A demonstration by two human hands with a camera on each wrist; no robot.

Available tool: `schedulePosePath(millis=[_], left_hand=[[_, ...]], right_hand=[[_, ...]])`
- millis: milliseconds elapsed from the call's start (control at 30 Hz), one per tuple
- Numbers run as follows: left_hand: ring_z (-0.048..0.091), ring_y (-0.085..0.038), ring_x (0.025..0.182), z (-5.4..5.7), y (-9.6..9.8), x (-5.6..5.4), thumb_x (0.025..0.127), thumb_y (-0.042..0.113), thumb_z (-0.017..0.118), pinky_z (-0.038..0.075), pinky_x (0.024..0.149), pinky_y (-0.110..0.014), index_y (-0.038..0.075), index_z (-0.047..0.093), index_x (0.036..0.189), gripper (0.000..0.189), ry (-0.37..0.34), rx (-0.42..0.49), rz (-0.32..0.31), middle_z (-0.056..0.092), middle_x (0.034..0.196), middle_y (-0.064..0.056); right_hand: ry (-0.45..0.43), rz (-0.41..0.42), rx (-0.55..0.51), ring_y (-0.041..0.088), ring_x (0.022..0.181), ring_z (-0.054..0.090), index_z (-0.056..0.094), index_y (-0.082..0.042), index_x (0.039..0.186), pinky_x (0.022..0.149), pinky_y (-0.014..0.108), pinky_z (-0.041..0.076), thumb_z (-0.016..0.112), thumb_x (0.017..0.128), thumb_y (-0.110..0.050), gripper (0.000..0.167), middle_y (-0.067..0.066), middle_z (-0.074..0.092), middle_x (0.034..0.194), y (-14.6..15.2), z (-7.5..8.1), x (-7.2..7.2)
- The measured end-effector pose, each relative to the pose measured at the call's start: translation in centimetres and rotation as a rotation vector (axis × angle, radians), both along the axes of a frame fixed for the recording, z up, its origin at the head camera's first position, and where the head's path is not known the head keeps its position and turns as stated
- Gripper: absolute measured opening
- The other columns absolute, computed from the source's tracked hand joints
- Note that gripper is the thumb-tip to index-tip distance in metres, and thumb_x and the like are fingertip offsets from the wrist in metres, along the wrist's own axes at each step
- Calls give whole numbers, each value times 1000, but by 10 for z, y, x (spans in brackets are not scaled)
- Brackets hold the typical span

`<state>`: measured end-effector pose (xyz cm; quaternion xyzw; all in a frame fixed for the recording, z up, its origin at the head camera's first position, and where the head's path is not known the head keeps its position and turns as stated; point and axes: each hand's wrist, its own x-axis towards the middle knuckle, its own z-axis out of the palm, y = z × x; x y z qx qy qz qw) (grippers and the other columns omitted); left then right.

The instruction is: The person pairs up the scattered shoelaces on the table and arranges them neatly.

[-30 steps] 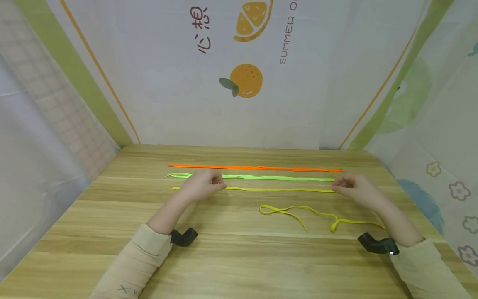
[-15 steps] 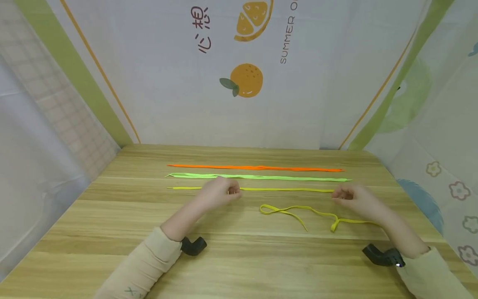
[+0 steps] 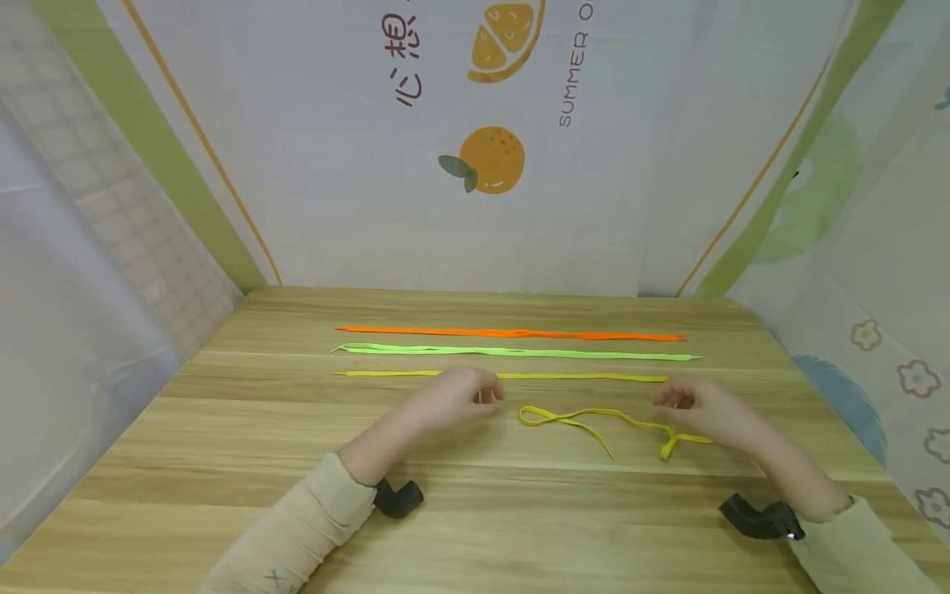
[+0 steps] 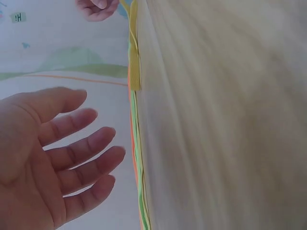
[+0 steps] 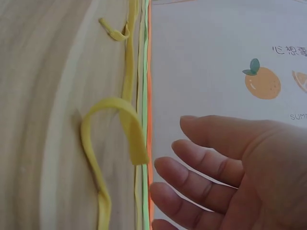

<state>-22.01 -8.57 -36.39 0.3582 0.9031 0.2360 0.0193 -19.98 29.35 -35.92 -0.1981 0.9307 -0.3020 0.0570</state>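
Three shoelaces lie stretched out side by side across the table: an orange shoelace (image 3: 460, 332) farthest back, a light green shoelace (image 3: 564, 354) in front of it, and a yellow shoelace (image 3: 579, 376) nearest of the three. Closer to the person, a loose yellow shoelace (image 3: 601, 412) lies in loops and bends. My left hand (image 3: 456, 398) hovers left of its looped end, fingers relaxed and holding nothing, as the left wrist view confirms. Over the loose lace's right part is my right hand (image 3: 701, 408), fingers loosely bent with nothing between them; its forearm hides the lace's right end.
The wooden table (image 3: 519, 528) is bordered by a printed white cloth (image 3: 334, 206) at the back and hanging cloths at both sides. Black camera mounts (image 3: 401, 499) sit at the wrists.
My left hand has moved right and nearer the person, away from the straightened laces. My right hand has come slightly nearer too, uncovering the green lace's right end. The laces stay put.
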Motion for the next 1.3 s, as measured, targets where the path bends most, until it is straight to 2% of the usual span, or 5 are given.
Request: schedulePosePath(millis=[233, 633, 933, 1133, 1300], left_hand=[[55, -8, 74, -1, 5, 0, 91, 22, 67, 46, 65, -24, 10, 69, 101, 16, -21, -12, -58, 60, 83, 8], [54, -8, 79, -4, 28, -9, 89, 25, 69, 45, 72, -25, 13, 70, 104, 19, -59, -72, -53, 58, 85, 9], [56, -7, 75, -7, 35, -12, 84, 23, 75, 46, 68, -23, 13, 69, 96, 16, -145, -137, -112, 59, 81, 9], [52, -5, 71, -10, 34, -12, 83, 21, 76, 44, 64, -21, 16, 67, 88, 12, -123, -184, -113, 55, 79, 9], [44, -6, 67, -10, 33, -11, 84, 19, 75, 38, 59, -21, 17, 62, 78, 15, -115, -193, -112, 50, 73, 7]], right_hand=[[14, 42, -2, 12, 74, 55, 66, -6, 98, 62, 28, 47, 70, 89, -18, 15, -3, 60, 81, -2, -8, 4], [-13, 23, -8, 14, 75, 51, 61, 0, 109, 63, 28, 45, 76, 84, -23, 38, 0, 54, 84, 1, -20, 10], [-17, 63, 18, 10, 67, 48, 61, -3, 100, 57, 26, 44, 77, 82, -28, 34, -2, 52, 76, 3, -24, 10], [-11, 95, 31, 7, 62, 46, 61, -9, 89, 54, 25, 41, 76, 82, -26, 24, -6, 50, 69, 3, -24, 11], [5, 97, 56, 4, 59, 44, 60, -13, 81, 52, 24, 39, 76, 82, -24, 20, -8, 50, 66, 2, -24, 13]])
